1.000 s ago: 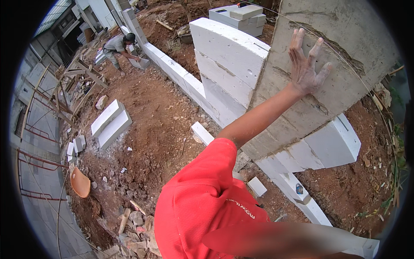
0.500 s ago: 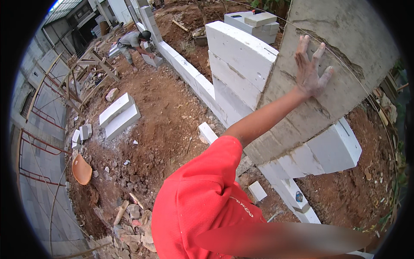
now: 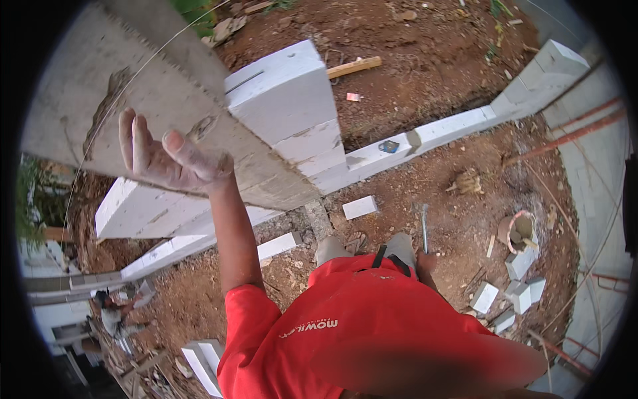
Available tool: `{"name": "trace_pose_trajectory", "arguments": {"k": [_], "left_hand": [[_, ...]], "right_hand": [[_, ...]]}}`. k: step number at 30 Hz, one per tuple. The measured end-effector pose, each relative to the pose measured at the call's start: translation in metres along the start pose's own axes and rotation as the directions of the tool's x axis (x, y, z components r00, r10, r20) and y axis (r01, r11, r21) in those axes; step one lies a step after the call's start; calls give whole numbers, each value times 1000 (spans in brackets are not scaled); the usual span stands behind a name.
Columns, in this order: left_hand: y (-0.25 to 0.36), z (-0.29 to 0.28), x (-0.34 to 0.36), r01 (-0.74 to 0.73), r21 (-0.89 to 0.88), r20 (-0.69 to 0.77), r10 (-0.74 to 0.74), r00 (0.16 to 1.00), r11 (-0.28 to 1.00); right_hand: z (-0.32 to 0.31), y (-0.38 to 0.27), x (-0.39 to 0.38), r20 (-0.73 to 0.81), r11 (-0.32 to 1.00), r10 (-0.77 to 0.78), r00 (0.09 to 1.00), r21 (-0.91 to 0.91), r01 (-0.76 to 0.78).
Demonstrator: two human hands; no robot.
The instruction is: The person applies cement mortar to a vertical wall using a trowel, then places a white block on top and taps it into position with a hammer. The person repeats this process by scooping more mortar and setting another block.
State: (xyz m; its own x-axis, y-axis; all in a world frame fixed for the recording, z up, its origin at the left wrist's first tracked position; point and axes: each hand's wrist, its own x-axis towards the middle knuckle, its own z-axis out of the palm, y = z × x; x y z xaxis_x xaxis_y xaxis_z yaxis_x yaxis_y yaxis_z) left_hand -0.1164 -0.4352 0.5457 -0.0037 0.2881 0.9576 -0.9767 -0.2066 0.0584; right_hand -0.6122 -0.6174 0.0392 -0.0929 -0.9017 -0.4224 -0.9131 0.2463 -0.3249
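My left hand (image 3: 174, 156), coated in pale dust, is raised in front of the grey concrete column (image 3: 219, 136). Its fingers are stretched out and the thumb stands apart, with nothing held. Whether the palm still touches the column I cannot tell. Low beside my right leg, my right hand (image 3: 427, 263) is closed round the handle of a hammer (image 3: 424, 229), whose head points away from me. White blocks (image 3: 286, 110) are stacked against the column on its right side, and more white blocks (image 3: 156, 209) adjoin it on the left.
A low block wall (image 3: 445, 133) runs to the far right, a small blue object (image 3: 389, 146) on top. Loose blocks (image 3: 359, 207) lie near my feet. At right stands a bucket (image 3: 520, 231) beside more blocks. A string (image 3: 143, 66) crosses the column. Another person (image 3: 114, 312) bends at lower left.
The view has swung round, so the column now lies at the left. My left hand, earlier spread flat on the column, is now turned with fingers closer together. My right hand and hammer have come into view.
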Motion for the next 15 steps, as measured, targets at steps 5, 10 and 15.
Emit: {"name": "trace_pose_trajectory", "arguments": {"k": [5,10,15], "left_hand": [[132,111,-79,364,-523,573,3,819,771],[205,176,-191,794,-74,994,-22,109,604],[198,94,-402,784,275,948,-23,-316,557]], "right_hand": [[-30,59,-9,28,962,188,982,196,-190],[25,192,31,41,943,216,976,251,-219],[29,295,52,361,850,204,910,395,-348]]}}
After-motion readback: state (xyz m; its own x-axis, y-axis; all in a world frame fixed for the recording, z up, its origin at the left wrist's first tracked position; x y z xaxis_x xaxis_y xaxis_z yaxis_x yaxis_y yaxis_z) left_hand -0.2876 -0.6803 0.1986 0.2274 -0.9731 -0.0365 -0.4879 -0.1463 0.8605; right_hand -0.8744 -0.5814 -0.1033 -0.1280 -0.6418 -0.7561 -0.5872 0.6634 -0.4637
